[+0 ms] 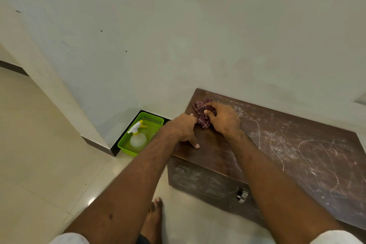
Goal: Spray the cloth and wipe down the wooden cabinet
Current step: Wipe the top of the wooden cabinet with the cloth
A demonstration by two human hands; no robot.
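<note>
Maroon checked cloth [202, 112], bunched into a crumpled wad, lies on the upper-left corner of the dark brown wooden cabinet [297, 144], a little right of the frame's centre. Both hands are on it. The right hand [224, 120] is curled over the cloth from the right, with thumb and fingers clutching the folds. The left hand [183, 128] meets the cloth's left edge with its fingers bent and seems to pinch the fabric there, while one finger points toward the bottom of the frame with its tip on the cabinet top. The two hands sit just beside each other, with the cloth between them.

The cabinet top is streaked with pale dusty smears and curved scratches, thickest toward the right of the frame. A small metal handle [242, 195] shows on the cabinet's front face, lower centre.

To the left of the cabinet, in the corner where the cream wall [178, 35] meets the glossy cream tiled floor [49, 164], sits a lime-green perforated plastic basket [152, 116]. A clear spray bottle with a white and yellow trigger head [137, 138] lies in it.

A bare foot [153, 222] stands on the floor at the bottom centre, between the forearms.
</note>
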